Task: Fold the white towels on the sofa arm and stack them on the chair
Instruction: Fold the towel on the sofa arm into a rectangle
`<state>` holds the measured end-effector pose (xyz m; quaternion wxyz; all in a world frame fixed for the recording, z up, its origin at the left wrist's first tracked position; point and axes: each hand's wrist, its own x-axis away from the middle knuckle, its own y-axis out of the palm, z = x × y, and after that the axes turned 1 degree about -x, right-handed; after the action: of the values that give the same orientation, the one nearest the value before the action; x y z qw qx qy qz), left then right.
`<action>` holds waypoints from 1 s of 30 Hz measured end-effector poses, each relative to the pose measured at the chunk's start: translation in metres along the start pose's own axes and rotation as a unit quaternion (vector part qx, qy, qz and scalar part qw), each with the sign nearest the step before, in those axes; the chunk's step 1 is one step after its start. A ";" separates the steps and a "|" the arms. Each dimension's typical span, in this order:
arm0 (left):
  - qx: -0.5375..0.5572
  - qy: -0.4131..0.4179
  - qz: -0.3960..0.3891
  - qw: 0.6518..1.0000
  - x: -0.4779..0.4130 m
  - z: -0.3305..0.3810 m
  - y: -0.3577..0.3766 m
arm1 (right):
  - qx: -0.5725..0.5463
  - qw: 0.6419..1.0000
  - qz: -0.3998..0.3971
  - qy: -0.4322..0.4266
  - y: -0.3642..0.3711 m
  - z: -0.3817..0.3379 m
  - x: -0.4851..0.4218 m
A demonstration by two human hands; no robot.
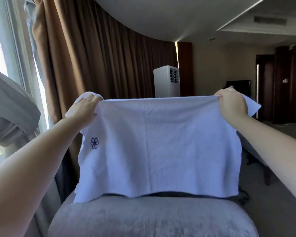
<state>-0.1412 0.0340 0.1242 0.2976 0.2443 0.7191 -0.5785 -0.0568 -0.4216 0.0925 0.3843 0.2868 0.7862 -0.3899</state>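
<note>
**Inspector:** Which step was in hand?

**Assessor:** The spreading-out before the first fold, in my judgement. The towel (157, 147) was held up in the air, stretched wide, with a blue emblem (94, 143) near its left edge. No fold was yet made in it.

**Inspector:** And the hands?

**Assessor:** Both were closed on the top hem. The left hand (85, 108) had its fingers curled round bunched cloth at one end. The right hand (232, 105) pinched the other end, with a loose corner hanging past it.

**Inspector:** What did the next move call for?

**Assessor:** Probably bringing the two ends together with the hems matched, taking in the slack beyond each grip.

**Inspector:** Surface and room?

**Assessor:** The lower hem hung just over a grey cushion (143, 218). I could not tell whether that was the chair or the sofa arm. No folded stack was in view. A window (10, 48) and a brown curtain (101, 57) stood to the left, a white air unit (166, 81) behind the towel, and dark doors (290, 82) to the right.
</note>
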 end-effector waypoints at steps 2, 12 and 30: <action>-0.011 0.005 0.024 1.000 -0.005 -0.001 -0.001 | 0.006 1.000 0.004 0.000 0.002 0.002 -0.001; -0.027 0.014 0.078 0.997 0.026 0.001 -0.043 | 0.047 0.997 0.041 -0.054 -0.031 -0.004 0.016; -0.060 0.033 0.044 0.997 0.036 -0.010 -0.056 | 0.108 0.992 0.009 -0.068 -0.056 -0.012 0.037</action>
<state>-0.2075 0.0317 0.1385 0.3134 0.2760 0.7506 -0.5120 -0.1230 -0.4357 0.0884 0.4072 0.3061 0.7091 -0.4875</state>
